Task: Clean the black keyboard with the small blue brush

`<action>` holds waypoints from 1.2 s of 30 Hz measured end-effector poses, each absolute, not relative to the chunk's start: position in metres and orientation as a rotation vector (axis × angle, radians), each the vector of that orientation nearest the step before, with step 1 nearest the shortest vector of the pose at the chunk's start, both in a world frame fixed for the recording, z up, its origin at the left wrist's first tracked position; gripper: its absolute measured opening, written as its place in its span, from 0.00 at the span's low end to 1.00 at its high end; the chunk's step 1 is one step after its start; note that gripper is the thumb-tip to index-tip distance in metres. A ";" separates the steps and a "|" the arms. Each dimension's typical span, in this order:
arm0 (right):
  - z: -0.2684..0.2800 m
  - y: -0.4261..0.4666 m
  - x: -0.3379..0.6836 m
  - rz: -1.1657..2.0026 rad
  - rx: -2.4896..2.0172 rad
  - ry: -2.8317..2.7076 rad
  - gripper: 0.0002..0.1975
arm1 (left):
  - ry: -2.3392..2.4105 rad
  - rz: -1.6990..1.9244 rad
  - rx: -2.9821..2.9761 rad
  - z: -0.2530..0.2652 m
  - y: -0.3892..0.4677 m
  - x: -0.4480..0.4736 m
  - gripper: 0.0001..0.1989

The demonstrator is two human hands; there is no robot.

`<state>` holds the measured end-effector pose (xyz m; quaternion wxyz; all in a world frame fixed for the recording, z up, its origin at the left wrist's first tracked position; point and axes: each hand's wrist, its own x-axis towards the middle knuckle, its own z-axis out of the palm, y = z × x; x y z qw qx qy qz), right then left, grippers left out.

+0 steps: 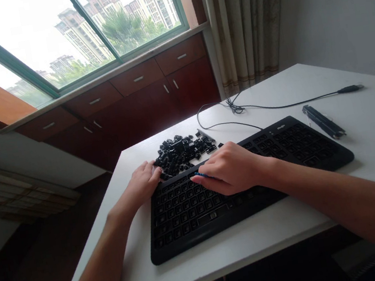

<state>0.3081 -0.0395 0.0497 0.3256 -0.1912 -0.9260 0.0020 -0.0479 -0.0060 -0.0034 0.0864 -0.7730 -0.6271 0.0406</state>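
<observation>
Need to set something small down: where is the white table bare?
Widest bare patch: the white table right of the dark narrow object. Another lies behind the cable, and a strip in front of the keyboard, partly under the right forearm. Crowded: behind the keyboard's left half, with the loose keycaps and left hand.

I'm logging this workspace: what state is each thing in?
Keycaps: loose, heaped
Keyboard: flat, most keycaps off
Cable: partly bundled
Plug: unconnected
Dark bar: lying beside keyboard
Blue tool: gripped in right hand
Left hand: at keyboard's far left corner; grip unclear
Drawers: shut
Cabinet doors: shut
Curtains: hanging in folds
Window: shut or not, unclear
</observation>
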 end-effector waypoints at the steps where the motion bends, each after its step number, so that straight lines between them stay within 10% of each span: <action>1: 0.050 -0.040 0.308 0.002 -0.501 -2.427 0.25 | -1.871 0.119 -2.303 -0.003 -0.006 -0.048 0.28; 36: 0.049 -0.039 0.308 0.006 -0.506 -2.458 0.25 | -1.854 0.204 -2.341 0.001 -0.007 -0.043 0.30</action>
